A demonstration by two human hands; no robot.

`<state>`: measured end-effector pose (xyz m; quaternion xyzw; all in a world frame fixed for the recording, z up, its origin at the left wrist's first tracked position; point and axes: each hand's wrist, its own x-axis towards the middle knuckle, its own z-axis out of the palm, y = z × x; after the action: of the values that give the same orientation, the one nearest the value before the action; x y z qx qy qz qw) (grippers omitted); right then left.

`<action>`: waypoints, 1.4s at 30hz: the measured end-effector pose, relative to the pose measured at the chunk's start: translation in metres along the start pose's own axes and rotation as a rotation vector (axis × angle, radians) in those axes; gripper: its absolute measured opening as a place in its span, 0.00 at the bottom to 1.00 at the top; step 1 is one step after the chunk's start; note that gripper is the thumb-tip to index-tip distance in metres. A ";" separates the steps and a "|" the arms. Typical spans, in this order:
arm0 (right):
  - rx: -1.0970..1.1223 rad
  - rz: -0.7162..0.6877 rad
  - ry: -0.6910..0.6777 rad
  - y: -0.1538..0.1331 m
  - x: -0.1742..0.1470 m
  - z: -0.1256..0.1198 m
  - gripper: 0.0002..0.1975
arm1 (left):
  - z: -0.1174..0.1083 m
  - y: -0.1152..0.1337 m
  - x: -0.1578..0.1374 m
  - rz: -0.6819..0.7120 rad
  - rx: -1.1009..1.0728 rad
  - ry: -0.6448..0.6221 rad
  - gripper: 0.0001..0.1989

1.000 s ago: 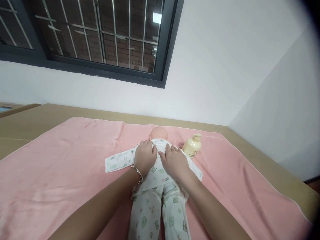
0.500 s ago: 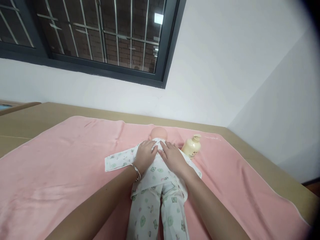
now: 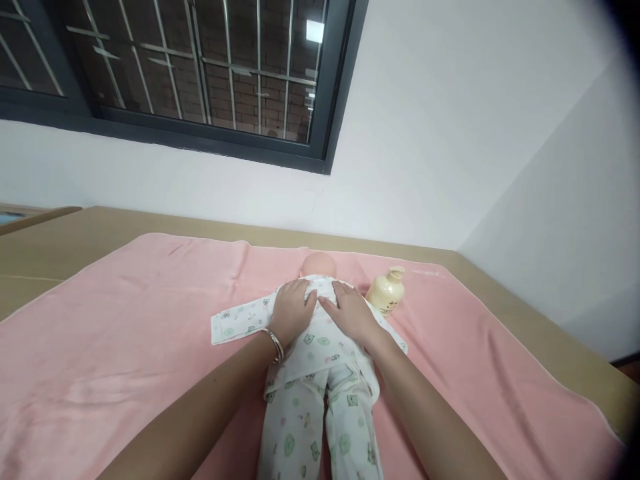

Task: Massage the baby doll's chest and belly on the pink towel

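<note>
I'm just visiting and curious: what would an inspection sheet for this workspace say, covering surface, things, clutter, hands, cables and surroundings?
Surface: pink cloth over a tan surface, with some creases.
Job's things: doll lying on the cloth, with a patterned white top and trousers.
Clutter: cream pump bottle near the right hand.
Hands: left hand and right hand both resting open on the top; bracelet on the left wrist.
Cables: nothing seen.
Surroundings: white wall; dark-framed window with metal bars.
</note>
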<state>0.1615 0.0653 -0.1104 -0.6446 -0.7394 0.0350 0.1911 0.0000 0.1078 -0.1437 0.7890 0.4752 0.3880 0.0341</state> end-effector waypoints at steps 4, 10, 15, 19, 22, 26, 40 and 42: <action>0.032 -0.077 -0.018 0.008 0.003 0.005 0.29 | 0.003 -0.006 0.003 0.055 -0.133 -0.002 0.12; -0.163 -0.054 0.028 -0.017 -0.010 0.003 0.27 | 0.001 -0.001 -0.003 0.158 -0.052 0.135 0.08; -0.255 0.046 0.052 -0.029 -0.017 0.002 0.27 | -0.003 0.006 -0.007 0.110 0.091 0.157 0.10; -0.172 0.066 0.019 -0.014 -0.008 0.006 0.31 | 0.001 0.002 -0.005 -0.001 0.039 0.097 0.09; -0.115 0.056 -0.020 -0.004 -0.001 0.010 0.33 | 0.004 -0.002 -0.002 -0.027 -0.011 0.038 0.13; -0.092 0.062 -0.041 -0.002 0.001 0.014 0.34 | 0.005 -0.003 -0.001 -0.044 -0.029 0.022 0.13; -0.103 0.061 -0.029 -0.006 -0.002 0.011 0.34 | 0.005 -0.003 -0.002 -0.051 -0.051 0.029 0.14; -0.101 0.066 -0.026 -0.006 -0.002 0.012 0.33 | 0.005 -0.003 -0.002 -0.056 -0.054 0.024 0.14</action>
<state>0.1524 0.0644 -0.1200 -0.6769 -0.7210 0.0124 0.1474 0.0001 0.1096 -0.1493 0.7695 0.4867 0.4090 0.0604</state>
